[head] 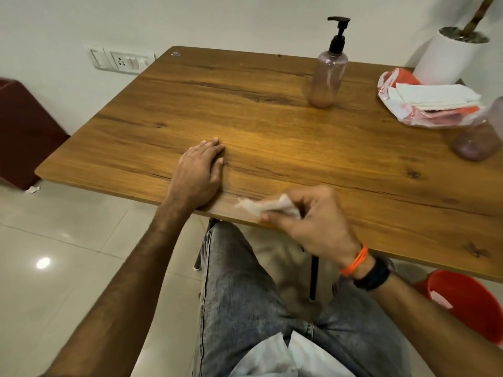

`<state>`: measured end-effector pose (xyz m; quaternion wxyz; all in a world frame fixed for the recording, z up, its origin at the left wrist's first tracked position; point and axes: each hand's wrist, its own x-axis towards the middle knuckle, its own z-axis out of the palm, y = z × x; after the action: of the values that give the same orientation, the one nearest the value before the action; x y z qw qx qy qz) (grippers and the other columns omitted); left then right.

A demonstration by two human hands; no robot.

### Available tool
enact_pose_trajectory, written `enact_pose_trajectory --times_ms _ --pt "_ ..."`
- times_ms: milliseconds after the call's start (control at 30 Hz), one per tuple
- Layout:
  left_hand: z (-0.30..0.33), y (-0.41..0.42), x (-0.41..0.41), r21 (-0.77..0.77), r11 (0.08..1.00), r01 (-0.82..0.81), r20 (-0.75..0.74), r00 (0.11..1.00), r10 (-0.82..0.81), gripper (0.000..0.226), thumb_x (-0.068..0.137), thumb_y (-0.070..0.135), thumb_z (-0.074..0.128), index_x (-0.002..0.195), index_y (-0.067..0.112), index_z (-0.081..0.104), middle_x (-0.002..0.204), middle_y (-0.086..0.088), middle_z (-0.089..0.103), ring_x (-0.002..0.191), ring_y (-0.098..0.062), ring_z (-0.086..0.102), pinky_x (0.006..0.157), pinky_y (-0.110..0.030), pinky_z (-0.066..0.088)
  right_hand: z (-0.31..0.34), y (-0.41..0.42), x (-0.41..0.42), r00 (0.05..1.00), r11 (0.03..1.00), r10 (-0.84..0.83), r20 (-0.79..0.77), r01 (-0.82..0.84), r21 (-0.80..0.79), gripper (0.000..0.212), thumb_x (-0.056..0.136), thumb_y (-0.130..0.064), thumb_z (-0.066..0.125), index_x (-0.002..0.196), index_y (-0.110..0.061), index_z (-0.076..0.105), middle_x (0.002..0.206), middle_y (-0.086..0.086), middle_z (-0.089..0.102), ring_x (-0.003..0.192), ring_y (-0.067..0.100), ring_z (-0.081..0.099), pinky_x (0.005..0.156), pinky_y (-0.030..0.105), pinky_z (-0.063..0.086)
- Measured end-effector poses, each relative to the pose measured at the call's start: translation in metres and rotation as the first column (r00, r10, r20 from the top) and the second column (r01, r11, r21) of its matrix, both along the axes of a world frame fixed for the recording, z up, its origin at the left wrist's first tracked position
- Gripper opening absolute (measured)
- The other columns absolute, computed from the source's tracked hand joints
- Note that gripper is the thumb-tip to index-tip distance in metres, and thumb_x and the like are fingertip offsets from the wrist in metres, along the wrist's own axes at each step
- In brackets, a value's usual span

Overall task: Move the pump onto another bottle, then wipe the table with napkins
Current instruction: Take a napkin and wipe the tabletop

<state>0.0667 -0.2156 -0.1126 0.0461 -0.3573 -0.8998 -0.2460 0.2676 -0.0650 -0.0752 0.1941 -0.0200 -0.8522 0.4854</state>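
Napkin (268,206), crumpled and white, is sitting in my right hand (310,219) at the lower centre of the frame, right on the near edge of the table (245,126); my fingers are curling round it and pinching it into a wad, with a loose tail sticking out to the left; it's soft and light, I'm judging, so it'll tear or ball up if I'm dragging it hard, and I'm better off bunching it under the fingertips and pressing flat; my left hand (200,170) is resting palm down on the wood at centre left, fingers straight, holding nothing, just steadying me; up at the top right of centre the bottle (328,80) is standing upright with the black pump (338,34) on it, clear tinted plastic, only a low band of liquid showing at the bottom, so probably light and easy to tip; at the far right edge a second bottle (479,134) is blurring out of view, no pump showing on it and a little liquid pooling low; between them a plastic packet (408,110) is holding the spare napkins (435,96), folded in a stack; below the table at lower right a red bucket (468,300) is waiting, with what I'm taking for white scraps in it.
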Motion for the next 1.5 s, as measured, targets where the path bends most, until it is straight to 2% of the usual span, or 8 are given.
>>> enact_pose_trajectory --times_ms 133,300,467,933,1067,1167,1267,1500 --pt "0.000 0.000 -0.001 -0.002 1.000 0.003 -0.008 1.000 -0.003 0.042 0.098 0.025 0.044 0.138 0.013 0.050 0.149 -0.006 0.044 0.140 -0.023 0.036 0.116 -0.047 0.027 0.012 0.048 -0.033 0.947 0.797 -0.255 0.193 0.320 -0.513 0.031 0.072 -0.002 0.079 0.102 -0.002 0.071 0.098 0.014 0.074 0.080 0.022 0.072 0.072 0.037 0.061" --pt "0.001 0.002 -0.005 -0.010 1.000 0.000 0.014 1.000 0.000 0.050 0.093 0.036 0.038 0.137 0.014 0.051 0.148 -0.004 0.045 0.139 -0.022 0.038 0.115 -0.047 0.029 0.018 0.099 -0.070 0.829 0.830 -0.557 0.044 0.558 -0.019 0.020 0.081 -0.010 0.070 0.098 -0.017 0.076 0.087 -0.006 0.073 0.084 0.014 0.070 0.082 0.037 0.057" --pt "0.003 0.015 -0.021 -0.036 0.999 0.002 0.020 1.000 -0.001 0.048 0.097 0.035 0.039 0.138 0.013 0.049 0.150 -0.006 0.042 0.141 -0.024 0.035 0.116 -0.045 0.026 0.008 0.129 -0.102 0.844 0.781 -0.531 0.076 0.453 0.429 0.037 0.084 -0.007 0.052 0.109 -0.026 0.073 0.106 0.007 0.073 0.103 0.029 0.064 0.096 0.035 0.050" --pt "-0.001 0.026 -0.027 -0.051 0.998 -0.023 -0.012 1.000 0.023 0.045 0.100 0.033 0.039 0.142 0.017 0.045 0.153 -0.002 0.038 0.144 -0.020 0.030 0.118 -0.045 0.022 -0.003 0.034 -0.049 0.980 0.855 -0.033 0.194 -0.073 0.514 0.043 0.086 -0.008 0.051 0.125 -0.021 0.064 0.133 -0.001 0.061 0.123 0.020 0.056 0.109 0.032 0.040" --pt "0.001 0.026 -0.026 -0.049 0.998 -0.026 -0.001 1.000 0.026 0.045 0.100 0.032 0.039 0.142 0.016 0.044 0.154 -0.002 0.037 0.144 -0.020 0.029 0.118 -0.045 0.020 0.008 0.012 -0.025 0.954 0.905 0.184 0.236 -0.259 0.339 0.040 0.087 -0.011 0.047 0.119 -0.023 0.068 0.123 -0.006 0.067 0.116 0.011 0.061 0.101 0.030 0.047" --pt "0.005 0.026 -0.024 -0.049 0.998 -0.025 0.015 1.000 0.026 0.045 0.100 0.032 0.039 0.143 0.016 0.043 0.154 -0.002 0.036 0.144 -0.020 0.028 0.119 -0.044 0.019 0.013 0.019 -0.028 0.954 0.983 0.171 0.246 -0.147 -0.114 0.025 0.094 -0.008 0.056 0.111 -0.017 0.072 0.108 0.006 0.073 0.094 0.017 0.069 0.084 0.035 0.055" --pt "0.011 0.027 -0.021 -0.031 0.999 -0.022 0.072 0.997 0.024 0.044 0.100 0.028 0.043 0.142 0.015 0.044 0.154 -0.003 0.036 0.144 -0.021 0.028 0.119 -0.044 0.018 0.017 0.037 -0.039 0.963 0.688 0.122 0.241 0.093 -0.720 0.018 0.091 -0.001 0.057 0.106 -0.003 0.067 0.105 0.016 0.071 0.084 0.016 0.070 0.074 0.027 0.059" --pt "0.035 0.044 0.007 0.335 0.941 -0.054 0.254 0.967 -0.035 0.035 0.097 0.023 0.052 0.131 0.016 0.058 0.132 0.002 0.060 0.118 -0.008 0.053 0.099 -0.016 0.036 0.017 0.073 -0.059 0.959 0.323 0.099 0.266 0.222 -0.920 0.024 0.091 0.004 0.052 0.113 0.003 0.061 0.112 0.019 0.069 0.092 0.024 0.071 0.074 0.033 0.061"
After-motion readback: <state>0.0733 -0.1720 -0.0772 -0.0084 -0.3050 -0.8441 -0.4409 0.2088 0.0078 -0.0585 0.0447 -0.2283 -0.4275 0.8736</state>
